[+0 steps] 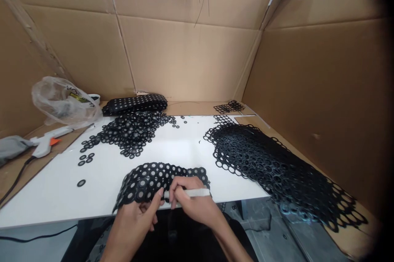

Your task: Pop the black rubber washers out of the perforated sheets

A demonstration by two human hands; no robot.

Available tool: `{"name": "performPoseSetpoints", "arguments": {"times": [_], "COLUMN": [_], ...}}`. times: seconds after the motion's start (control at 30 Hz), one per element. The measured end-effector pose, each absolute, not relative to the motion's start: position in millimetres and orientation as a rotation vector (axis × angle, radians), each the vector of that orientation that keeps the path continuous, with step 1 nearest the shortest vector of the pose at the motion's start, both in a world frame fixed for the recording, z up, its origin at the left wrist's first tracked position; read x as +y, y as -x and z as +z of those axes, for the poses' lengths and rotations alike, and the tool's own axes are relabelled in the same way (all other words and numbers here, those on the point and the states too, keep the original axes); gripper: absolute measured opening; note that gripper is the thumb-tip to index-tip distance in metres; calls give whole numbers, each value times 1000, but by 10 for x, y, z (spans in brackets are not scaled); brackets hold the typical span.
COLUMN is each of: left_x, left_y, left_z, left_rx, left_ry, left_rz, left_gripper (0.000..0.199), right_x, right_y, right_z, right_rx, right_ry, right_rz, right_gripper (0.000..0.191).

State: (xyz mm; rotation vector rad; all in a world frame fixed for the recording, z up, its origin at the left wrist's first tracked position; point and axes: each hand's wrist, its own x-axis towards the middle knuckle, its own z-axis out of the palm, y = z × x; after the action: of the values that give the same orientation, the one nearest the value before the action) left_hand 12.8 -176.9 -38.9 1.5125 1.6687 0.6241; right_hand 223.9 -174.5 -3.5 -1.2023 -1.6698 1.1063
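A black sheet with rows of pale round spots (144, 178) lies at the front edge of the white board, curving down at its left end. My left hand (135, 219) holds its front edge, thumb on top and fingers partly underneath. My right hand (191, 200) is closed round a white pen-like tool (198, 192), its tip over the sheet near my left thumb. Behind the sheet is a heap of loose black rings with pale centres (132, 131). One such ring (81, 183) lies alone at the left.
Black ring netting (264, 159) is piled along the right. A folded spotted black bundle (135, 103) and a clear plastic bag (66, 102) stand at the back left. A white glue gun (46, 143) lies at the left. Cardboard walls (184, 57) enclose the white board (184, 143).
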Motion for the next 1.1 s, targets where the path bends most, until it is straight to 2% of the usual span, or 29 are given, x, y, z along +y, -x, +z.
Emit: {"name": "performPoseSetpoints", "arguments": {"times": [0.13, 0.4, 0.57, 0.83, 1.1], "left_x": [-1703, -1656, -1653, -1659, -1701], "left_y": [-97, -214, -219, -299, -335], "left_z": [-357, -174, -125, -141, -116], "left_rx": [1550, 1366, 1363, 1479, 1506], "left_ry": [-1514, -1471, -1459, -1455, -1443], "left_rz": [667, 494, 521, 485, 529], "left_gripper": [68, 73, 71, 83, 77], "right_x": [-1722, -1728, -1730, -1721, -1727], "right_y": [-2284, -2268, -2267, -2300, -2309], "right_z": [-14, -29, -55, -61, -73], "right_rx": [-1508, -1450, -1330, -1193, -1213], "right_ry": [1133, 1118, 1113, 1163, 1186], "right_rz": [1244, 1240, 1241, 1184, 1175], "right_gripper": [28, 26, 26, 31, 31]}}
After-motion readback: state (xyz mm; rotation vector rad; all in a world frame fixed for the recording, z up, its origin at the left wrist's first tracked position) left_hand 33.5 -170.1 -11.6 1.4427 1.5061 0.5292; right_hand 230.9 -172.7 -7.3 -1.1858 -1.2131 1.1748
